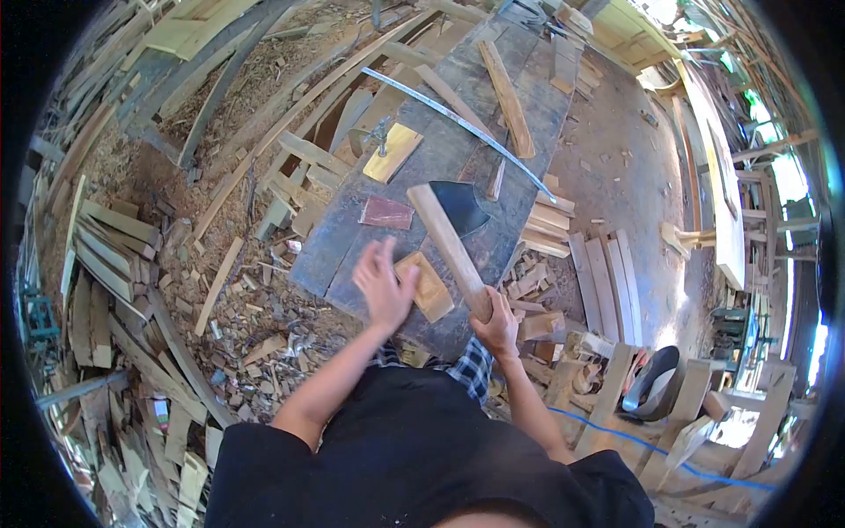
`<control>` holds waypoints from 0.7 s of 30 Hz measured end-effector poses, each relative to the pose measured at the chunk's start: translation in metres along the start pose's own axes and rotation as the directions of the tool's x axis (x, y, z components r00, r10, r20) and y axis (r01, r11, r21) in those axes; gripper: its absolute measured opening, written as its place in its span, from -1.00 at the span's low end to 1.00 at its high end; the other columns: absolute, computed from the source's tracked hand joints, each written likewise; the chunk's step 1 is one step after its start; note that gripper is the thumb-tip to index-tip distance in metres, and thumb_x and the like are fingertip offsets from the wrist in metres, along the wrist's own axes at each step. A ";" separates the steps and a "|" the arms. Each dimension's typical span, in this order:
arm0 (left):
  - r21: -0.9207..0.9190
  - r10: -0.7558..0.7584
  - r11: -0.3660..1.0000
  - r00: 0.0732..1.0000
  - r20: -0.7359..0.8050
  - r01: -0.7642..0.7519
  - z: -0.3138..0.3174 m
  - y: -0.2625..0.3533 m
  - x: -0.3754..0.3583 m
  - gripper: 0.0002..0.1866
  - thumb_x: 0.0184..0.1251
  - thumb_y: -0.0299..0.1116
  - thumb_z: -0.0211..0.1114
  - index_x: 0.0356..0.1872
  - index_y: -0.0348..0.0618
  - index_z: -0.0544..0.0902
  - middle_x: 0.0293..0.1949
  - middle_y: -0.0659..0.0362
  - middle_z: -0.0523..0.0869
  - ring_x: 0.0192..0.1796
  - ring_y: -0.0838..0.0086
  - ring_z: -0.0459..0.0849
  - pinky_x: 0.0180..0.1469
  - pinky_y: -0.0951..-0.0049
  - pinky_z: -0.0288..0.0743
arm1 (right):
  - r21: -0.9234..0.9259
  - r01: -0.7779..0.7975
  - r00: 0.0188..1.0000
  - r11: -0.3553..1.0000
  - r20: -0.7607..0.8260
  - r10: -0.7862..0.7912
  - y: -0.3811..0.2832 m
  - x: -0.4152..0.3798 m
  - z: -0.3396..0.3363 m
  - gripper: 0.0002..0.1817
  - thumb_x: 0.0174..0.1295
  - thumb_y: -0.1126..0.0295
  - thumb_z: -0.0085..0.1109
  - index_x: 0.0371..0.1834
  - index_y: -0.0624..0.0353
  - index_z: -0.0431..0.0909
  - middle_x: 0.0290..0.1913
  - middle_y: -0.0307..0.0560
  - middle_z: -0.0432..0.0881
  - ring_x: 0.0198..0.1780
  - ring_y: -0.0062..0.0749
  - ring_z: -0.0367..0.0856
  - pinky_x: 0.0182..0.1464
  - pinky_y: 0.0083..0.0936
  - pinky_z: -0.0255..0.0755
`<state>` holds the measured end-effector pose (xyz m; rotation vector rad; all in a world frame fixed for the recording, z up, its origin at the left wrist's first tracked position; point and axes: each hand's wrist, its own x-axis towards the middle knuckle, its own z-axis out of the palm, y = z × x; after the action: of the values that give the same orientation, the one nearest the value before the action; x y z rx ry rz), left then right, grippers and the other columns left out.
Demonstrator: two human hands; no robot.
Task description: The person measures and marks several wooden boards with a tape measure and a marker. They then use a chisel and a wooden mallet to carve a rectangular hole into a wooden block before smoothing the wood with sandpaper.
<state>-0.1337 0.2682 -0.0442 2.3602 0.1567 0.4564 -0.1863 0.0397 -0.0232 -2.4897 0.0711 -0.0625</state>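
Note:
My right hand (495, 327) is wrapped round the lower end of a hatchet's pale wooden handle. The hatchet (451, 253) is held over the dark workbench (348, 255), its broad dark blade on the right of the handle's far end. My left hand (384, 286) is open, fingers spread, and its thumb overlaps the left side of a small yellowish wooden block (427, 290). Beyond my left fingers lies a reddish sandpaper-like rectangle (386, 213). Farther up the bench, a pale wood piece (393, 154) has a metal clamp-like fitting (382, 141) on it.
A long curved pale strip (458, 121) crosses the bench, near a long wooden board (508, 101). Wood scraps and chips (264, 304) cover the ground at left. Curved planks (607, 286) and stacked offcuts (547, 224) lie to the right of the bench.

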 end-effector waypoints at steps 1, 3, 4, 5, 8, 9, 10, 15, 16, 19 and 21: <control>-0.067 0.000 0.998 0.997 0.083 0.005 0.003 0.010 -0.013 -0.29 0.23 0.03 0.31 0.38 0.04 0.35 0.32 -0.07 0.29 0.31 -0.01 0.24 0.37 -0.06 0.01 | -0.045 -0.029 0.999 0.999 0.045 0.031 0.001 -0.005 0.004 -0.30 -0.08 0.29 0.36 0.24 0.09 0.41 -0.06 0.04 0.57 -0.03 0.06 0.60 0.00 -0.15 0.50; -0.054 0.022 0.998 0.991 0.129 -0.015 0.006 0.025 -0.024 -0.26 0.15 0.03 0.36 0.36 0.03 0.37 0.33 -0.07 0.27 0.32 -0.02 0.23 0.36 -0.05 0.02 | -0.085 -0.033 0.998 0.996 0.057 0.038 0.001 -0.009 0.011 -0.28 -0.06 0.21 0.35 0.27 0.08 0.41 -0.07 0.01 0.56 -0.03 0.01 0.60 -0.03 -0.17 0.51; -0.034 0.018 0.999 0.985 0.174 -0.013 0.007 0.028 -0.025 -0.23 0.08 0.03 0.41 0.33 0.02 0.39 0.33 -0.07 0.26 0.33 -0.02 0.21 0.36 -0.05 0.03 | -0.087 -0.034 0.998 0.996 0.043 0.038 0.001 -0.009 0.012 -0.28 -0.06 0.21 0.35 0.27 0.08 0.41 -0.07 0.01 0.56 -0.03 0.01 0.60 -0.03 -0.17 0.51; -0.018 0.030 0.999 0.979 0.200 -0.027 0.007 0.027 -0.023 -0.23 -0.02 -0.13 0.46 0.32 0.08 0.40 0.35 -0.09 0.22 0.34 -0.06 0.20 0.38 -0.03 0.07 | -0.090 -0.030 0.999 0.995 0.043 0.034 0.000 -0.008 0.016 -0.28 -0.06 0.22 0.34 0.27 0.08 0.40 -0.07 0.02 0.56 -0.03 0.01 0.59 -0.02 -0.16 0.51; -0.127 0.082 0.991 0.964 0.252 -0.051 0.018 0.004 -0.013 -0.23 -0.08 -0.31 0.44 0.30 0.15 0.40 0.36 -0.10 0.16 0.36 -0.09 0.18 0.40 0.00 0.13 | -0.072 0.001 0.999 0.997 0.053 0.003 -0.006 0.001 0.023 -0.28 -0.04 0.23 0.35 0.28 0.11 0.40 -0.09 0.06 0.56 -0.03 0.03 0.59 0.00 -0.17 0.49; -0.193 -0.025 0.977 0.943 0.331 0.093 0.015 0.006 -0.009 -0.22 -0.11 -0.47 0.38 0.29 0.17 0.41 0.38 -0.12 0.11 0.37 -0.14 0.17 0.40 0.04 0.20 | -0.050 0.016 0.998 0.999 0.056 -0.013 -0.008 0.006 0.024 -0.28 -0.04 0.24 0.37 0.28 0.13 0.41 -0.10 0.10 0.56 -0.04 0.04 0.59 0.01 -0.17 0.48; -0.194 -0.026 0.976 0.945 0.326 0.094 0.016 0.001 -0.007 -0.22 -0.11 -0.47 0.38 0.29 0.17 0.41 0.38 -0.12 0.11 0.37 -0.14 0.17 0.40 0.04 0.20 | -0.052 0.023 0.998 0.998 0.056 -0.020 -0.010 0.012 0.024 -0.28 -0.04 0.24 0.37 0.28 0.13 0.41 -0.10 0.10 0.56 -0.04 0.04 0.59 0.01 -0.17 0.48; -0.354 0.099 0.933 0.905 0.415 0.060 0.003 -0.027 0.004 -0.26 -0.07 -0.70 0.18 0.27 0.06 0.42 0.35 -0.12 0.12 0.27 -0.11 0.37 0.34 0.11 0.35 | -0.034 0.097 0.995 0.995 0.028 -0.096 -0.014 0.032 0.023 -0.31 -0.07 0.28 0.36 0.24 0.20 0.46 -0.14 0.08 0.56 -0.03 0.02 0.57 0.04 -0.21 0.46; -0.368 0.126 0.928 0.891 0.437 0.050 0.000 -0.032 0.007 -0.27 -0.06 -0.73 0.14 0.26 0.04 0.43 0.34 -0.12 0.14 0.22 -0.09 0.44 0.32 0.14 0.38 | -0.030 0.099 0.995 0.995 0.026 -0.098 -0.010 0.033 0.025 -0.31 -0.07 0.28 0.36 0.24 0.20 0.46 -0.14 0.08 0.56 -0.03 0.02 0.57 0.04 -0.21 0.46; -0.335 0.160 0.942 0.899 0.408 -0.015 -0.007 -0.036 0.014 -0.34 0.03 -0.74 0.08 0.25 -0.03 0.44 0.20 -0.10 0.37 0.14 -0.07 0.52 0.23 0.15 0.43 | -0.038 0.120 0.991 0.992 0.058 -0.118 -0.001 0.030 0.025 -0.31 -0.07 0.27 0.33 0.24 0.16 0.45 -0.14 0.06 0.54 -0.02 -0.01 0.53 0.05 -0.22 0.46; -0.337 0.209 0.939 0.895 0.393 -0.071 -0.012 -0.037 0.014 -0.44 0.16 -0.65 0.11 0.25 -0.10 0.43 0.05 -0.07 0.50 0.12 -0.04 0.52 0.18 0.15 0.45 | -0.046 0.132 0.990 0.990 0.047 -0.130 0.000 0.022 0.023 -0.30 -0.08 0.28 0.34 0.25 0.16 0.45 -0.12 0.06 0.54 -0.01 -0.01 0.53 0.07 -0.22 0.45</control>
<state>-0.1245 0.3064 -0.0570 2.0996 -0.2776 0.0178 -0.1625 0.0523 -0.0405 -2.5412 -0.1106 -0.0618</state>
